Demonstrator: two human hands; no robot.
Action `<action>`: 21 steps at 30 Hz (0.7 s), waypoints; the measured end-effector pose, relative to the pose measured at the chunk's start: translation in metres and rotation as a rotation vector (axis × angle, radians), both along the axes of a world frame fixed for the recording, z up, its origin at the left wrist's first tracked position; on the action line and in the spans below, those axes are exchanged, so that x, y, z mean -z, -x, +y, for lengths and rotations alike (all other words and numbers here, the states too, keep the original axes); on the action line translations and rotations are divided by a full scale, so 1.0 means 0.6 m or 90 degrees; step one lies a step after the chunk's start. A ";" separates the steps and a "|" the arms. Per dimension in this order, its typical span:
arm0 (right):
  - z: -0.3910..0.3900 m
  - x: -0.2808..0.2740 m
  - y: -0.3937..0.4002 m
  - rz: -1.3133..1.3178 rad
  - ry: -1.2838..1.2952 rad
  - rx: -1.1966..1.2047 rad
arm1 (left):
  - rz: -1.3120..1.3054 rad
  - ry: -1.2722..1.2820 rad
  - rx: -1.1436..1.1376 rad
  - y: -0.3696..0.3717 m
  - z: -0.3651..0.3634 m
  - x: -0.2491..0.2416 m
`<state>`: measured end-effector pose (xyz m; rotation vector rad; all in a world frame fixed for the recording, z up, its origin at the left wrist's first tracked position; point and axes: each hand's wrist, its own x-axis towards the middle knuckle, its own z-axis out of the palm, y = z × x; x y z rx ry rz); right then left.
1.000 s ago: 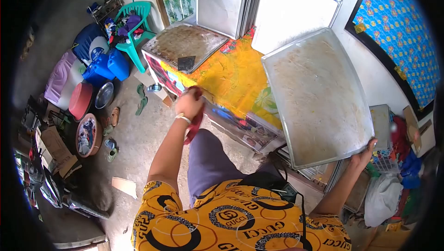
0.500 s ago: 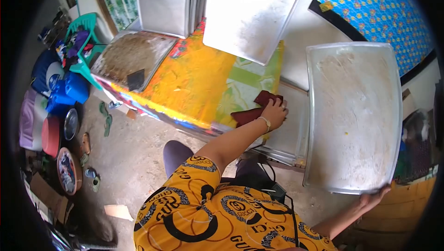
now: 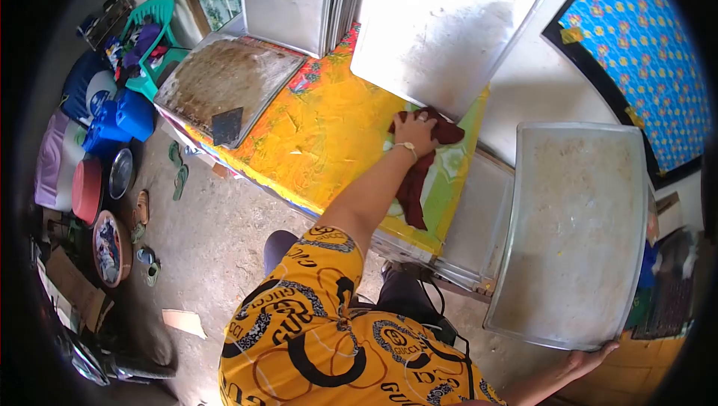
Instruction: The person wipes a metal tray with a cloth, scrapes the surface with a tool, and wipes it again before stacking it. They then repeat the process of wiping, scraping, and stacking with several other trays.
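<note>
Left hand grips the dark red cloth, which hangs below it on the table.

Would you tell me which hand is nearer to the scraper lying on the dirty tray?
Left. The left hand holds the red cloth on the table, nearer the scraper; the right hand grips a tray far off.

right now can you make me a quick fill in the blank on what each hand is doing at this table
1. The left hand presses a dark red ____ onto the table.
2. The right hand holds a large metal ____ by its lower edge.
3. A dirty tray at the table's far end has a dark ____ lying on it.

Missing words: cloth; tray; scraper
</note>
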<state>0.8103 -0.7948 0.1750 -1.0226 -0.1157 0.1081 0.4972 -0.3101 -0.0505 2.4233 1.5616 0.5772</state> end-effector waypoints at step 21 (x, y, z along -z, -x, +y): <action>0.093 0.047 0.034 0.005 0.087 -0.030 | 0.158 -0.082 -0.370 0.381 0.220 0.028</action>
